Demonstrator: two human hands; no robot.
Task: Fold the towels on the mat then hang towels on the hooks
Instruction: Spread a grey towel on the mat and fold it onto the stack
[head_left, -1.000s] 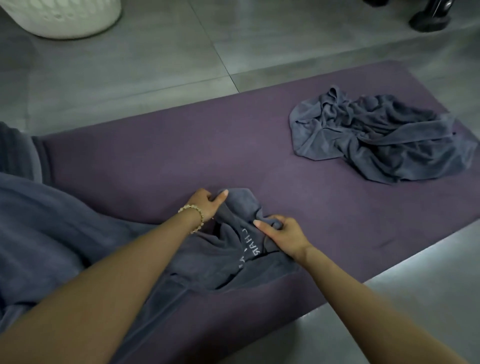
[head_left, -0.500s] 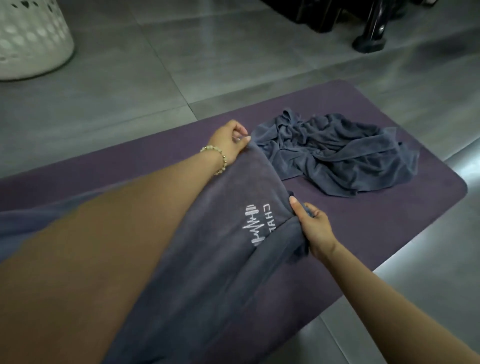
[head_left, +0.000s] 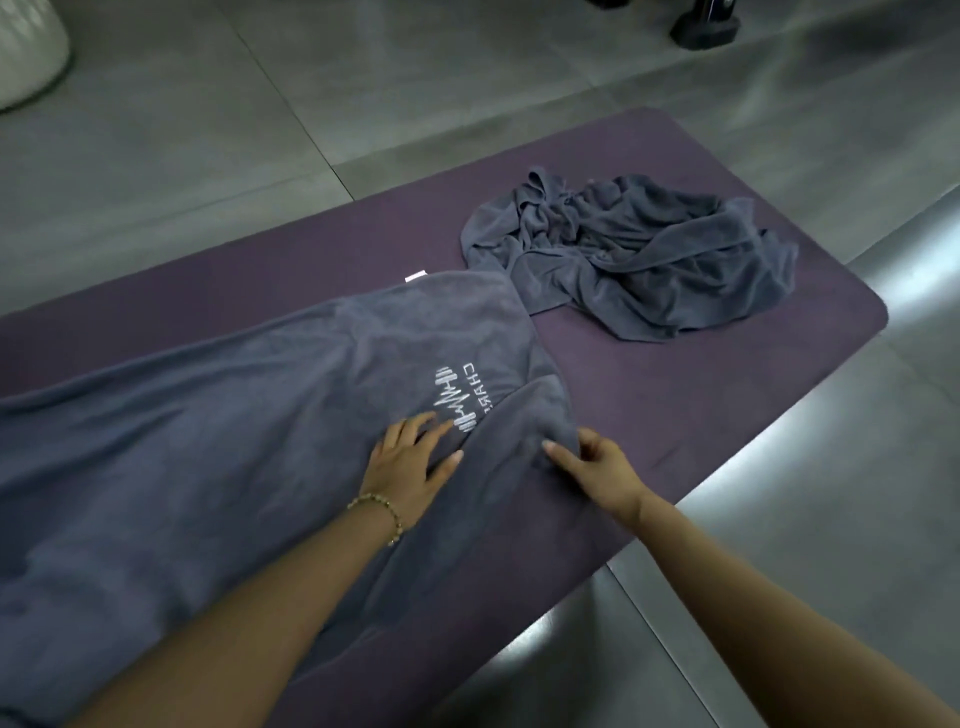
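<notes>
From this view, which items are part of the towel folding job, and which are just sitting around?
Part of the job:
- spread grey towel with white logo, under the left hand and gripped by the right hand
- crumpled grey towel
- purple mat

Just lying about:
- white perforated basket
- black stand base
- grey tiled floor

No hooks visible.

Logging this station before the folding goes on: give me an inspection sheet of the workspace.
Surface: purple mat on grey tiled floor.
Job's things: spread towel with white logo, near corner turned over; crumpled towel at the mat's far end.
Clutter: nothing seen.
Grippers: left hand flat on the spread towel; right hand, fingers pinching the turned corner.
Cables: nothing seen.
Surroundings: white basket, dark stand base; hooks not in view.
</notes>
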